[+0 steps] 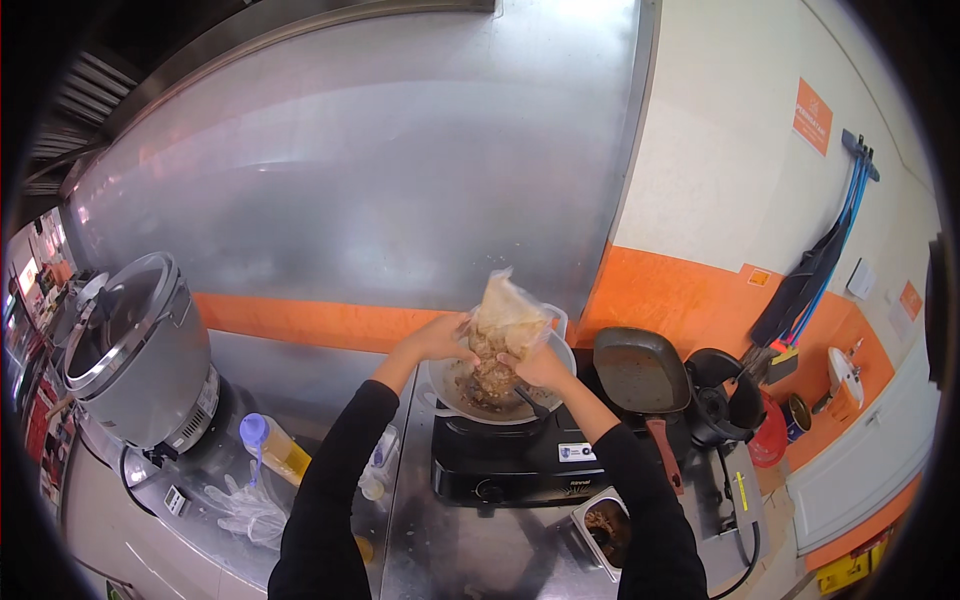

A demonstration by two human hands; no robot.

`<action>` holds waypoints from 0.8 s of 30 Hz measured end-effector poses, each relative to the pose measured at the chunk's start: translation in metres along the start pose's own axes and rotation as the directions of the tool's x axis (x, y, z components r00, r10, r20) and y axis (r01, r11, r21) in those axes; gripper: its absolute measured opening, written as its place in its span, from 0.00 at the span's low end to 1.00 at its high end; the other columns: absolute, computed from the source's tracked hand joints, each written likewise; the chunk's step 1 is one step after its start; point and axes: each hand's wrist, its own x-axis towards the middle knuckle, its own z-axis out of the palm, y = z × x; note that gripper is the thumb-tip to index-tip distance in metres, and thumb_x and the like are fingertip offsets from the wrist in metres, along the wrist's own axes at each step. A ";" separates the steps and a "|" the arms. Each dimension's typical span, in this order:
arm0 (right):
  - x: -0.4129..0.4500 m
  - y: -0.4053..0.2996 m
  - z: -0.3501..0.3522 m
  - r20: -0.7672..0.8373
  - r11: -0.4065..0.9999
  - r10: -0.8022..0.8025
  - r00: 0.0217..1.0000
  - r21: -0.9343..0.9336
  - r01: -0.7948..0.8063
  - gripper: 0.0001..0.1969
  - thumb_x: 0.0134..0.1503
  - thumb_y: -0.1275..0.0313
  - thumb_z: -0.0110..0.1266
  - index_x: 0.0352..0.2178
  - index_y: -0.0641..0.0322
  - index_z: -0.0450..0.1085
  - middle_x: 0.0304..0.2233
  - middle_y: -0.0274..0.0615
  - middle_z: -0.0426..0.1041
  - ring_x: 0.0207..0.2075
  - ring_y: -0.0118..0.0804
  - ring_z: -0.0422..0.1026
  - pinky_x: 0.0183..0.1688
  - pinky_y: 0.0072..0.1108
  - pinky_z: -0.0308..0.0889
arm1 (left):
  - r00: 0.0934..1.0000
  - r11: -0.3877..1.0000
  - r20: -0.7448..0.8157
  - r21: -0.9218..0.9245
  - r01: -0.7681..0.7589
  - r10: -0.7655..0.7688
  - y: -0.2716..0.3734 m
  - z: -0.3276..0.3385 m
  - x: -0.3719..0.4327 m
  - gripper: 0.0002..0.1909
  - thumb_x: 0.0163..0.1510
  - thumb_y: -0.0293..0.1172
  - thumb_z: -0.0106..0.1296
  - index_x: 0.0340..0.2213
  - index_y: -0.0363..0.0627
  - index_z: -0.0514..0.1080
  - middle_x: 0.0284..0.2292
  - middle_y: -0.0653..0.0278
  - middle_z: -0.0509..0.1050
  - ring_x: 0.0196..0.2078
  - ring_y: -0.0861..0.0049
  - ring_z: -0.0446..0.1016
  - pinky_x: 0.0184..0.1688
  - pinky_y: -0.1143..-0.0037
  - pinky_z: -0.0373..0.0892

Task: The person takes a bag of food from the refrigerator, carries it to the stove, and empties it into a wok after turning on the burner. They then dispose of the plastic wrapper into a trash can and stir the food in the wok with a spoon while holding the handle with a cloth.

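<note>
Both hands hold a clear plastic bag (510,309) of light brown food, tipped mouth down over a white two-handled pan (446,390). My left hand (444,339) grips the bag's left side and my right hand (541,367) its lower right. Brown minced food (491,371) lies below the bag's mouth, between the hands and in the pan. A black utensil handle (531,403) leans on the pan's near rim, close to my right hand. The pan stands on a black gas stove (510,469).
Right of the pan are a square grill pan (643,371) and a black pot (724,394). A steel container (600,529) of food stands near my right forearm. Left are a large rice cooker (142,367), a squeeze bottle (274,442), plastic gloves (251,510) and a small timer (175,500).
</note>
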 end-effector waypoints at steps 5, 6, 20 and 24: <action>0.005 0.016 0.008 0.034 0.987 -0.031 0.999 0.159 0.025 0.22 0.43 0.66 0.51 0.39 0.67 0.58 0.39 0.51 0.62 0.42 0.46 0.60 0.44 0.27 0.55 | 0.993 0.958 0.003 0.263 0.111 -0.116 -0.004 0.003 -0.001 0.28 0.25 0.35 0.60 0.33 0.37 0.65 0.28 0.54 0.70 0.33 0.63 0.68 0.36 0.73 0.63; 0.008 0.011 0.008 0.075 0.971 -0.032 0.997 0.239 0.013 0.23 0.42 0.66 0.52 0.40 0.66 0.58 0.39 0.49 0.62 0.43 0.46 0.59 0.45 0.27 0.54 | 0.993 0.956 -0.004 0.269 0.118 -0.122 -0.005 0.003 -0.003 0.28 0.25 0.35 0.60 0.33 0.37 0.65 0.28 0.54 0.70 0.33 0.63 0.68 0.36 0.73 0.63; 0.001 0.028 0.033 0.204 0.981 0.195 0.960 -0.050 -0.188 0.27 0.36 0.61 0.55 0.39 0.62 0.61 0.38 0.45 0.65 0.38 0.40 0.63 0.41 0.23 0.56 | 0.995 0.897 -0.081 0.433 0.091 -0.062 0.018 0.006 -0.012 0.21 0.35 0.30 0.54 0.35 0.42 0.64 0.25 0.54 0.69 0.29 0.61 0.67 0.31 0.71 0.63; 0.009 0.014 0.022 0.273 0.987 0.130 0.953 -0.127 -0.098 0.28 0.35 0.65 0.54 0.41 0.61 0.59 0.41 0.49 0.61 0.44 0.45 0.58 0.47 0.26 0.52 | 0.994 0.911 -0.102 0.406 0.074 -0.035 0.004 0.006 -0.020 0.22 0.34 0.33 0.55 0.35 0.42 0.64 0.26 0.54 0.69 0.29 0.64 0.68 0.31 0.71 0.63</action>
